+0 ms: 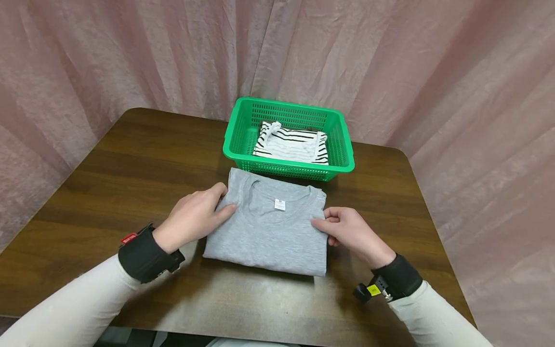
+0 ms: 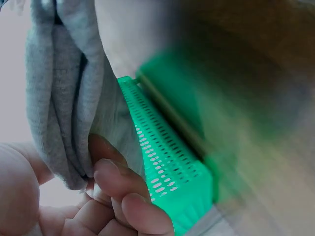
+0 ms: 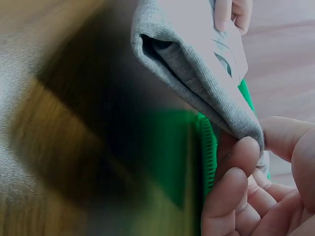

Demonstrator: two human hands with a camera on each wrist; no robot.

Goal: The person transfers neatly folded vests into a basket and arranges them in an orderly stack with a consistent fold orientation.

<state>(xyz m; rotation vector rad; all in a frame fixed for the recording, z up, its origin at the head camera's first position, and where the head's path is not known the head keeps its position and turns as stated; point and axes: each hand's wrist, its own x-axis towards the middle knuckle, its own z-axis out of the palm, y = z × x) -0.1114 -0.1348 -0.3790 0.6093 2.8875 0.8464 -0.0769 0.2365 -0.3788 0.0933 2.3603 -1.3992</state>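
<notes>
A folded grey T-shirt (image 1: 269, 241) with a white neck label (image 1: 280, 205) is held between both hands, its collar toward the basket. My left hand (image 1: 197, 214) grips its left side, thumb on top and fingers curled beneath the layers, as the left wrist view shows. On the opposite side my right hand (image 1: 349, 231) pinches the edge between thumb and fingers. In the right wrist view the folded layers of the shirt (image 3: 197, 69) hang over the table, raised off the wood.
Just beyond the shirt stands a green perforated basket (image 1: 288, 168) on the brown wooden table (image 1: 173, 154). Inside it lies a folded black-and-white striped garment (image 1: 290, 142). Pink curtains (image 1: 173, 53) hang behind the table and along its sides.
</notes>
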